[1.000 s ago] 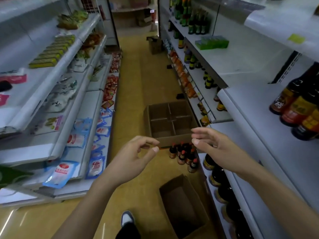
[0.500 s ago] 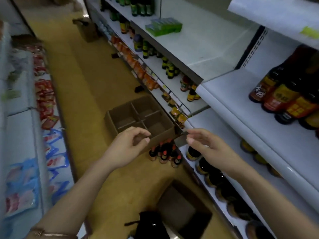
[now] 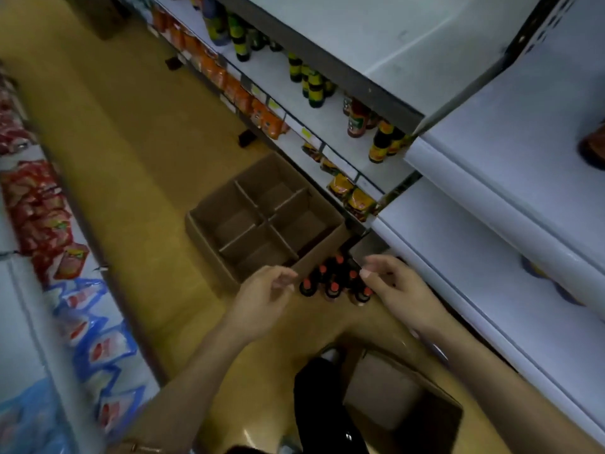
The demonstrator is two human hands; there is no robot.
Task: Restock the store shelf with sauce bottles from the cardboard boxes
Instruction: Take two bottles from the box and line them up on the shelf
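A cluster of small dark red-capped sauce bottles (image 3: 334,281) stands on the yellow floor, just near of the empty divided cardboard box (image 3: 265,221). The left hand (image 3: 262,303) and right hand (image 3: 397,286) hover either side, fingers loosely curled, holding nothing. Likely glass, heavy and slick: best gripped round the body, not the cap.

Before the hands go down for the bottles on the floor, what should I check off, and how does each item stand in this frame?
1. Both hands free: ok. The left hand and right hand hold nothing, fingers loosely curled.
2. Bottles upright and grouped on the floor: ok.
3. Caps on: ok, red tops show.
4. Path clear: ok. The divided box sits just behind the bottles, not over them.
5. Shelf has room: ok, bare surface near its front edge.
6. Hands touching bottles: cannot tell; they look above them.
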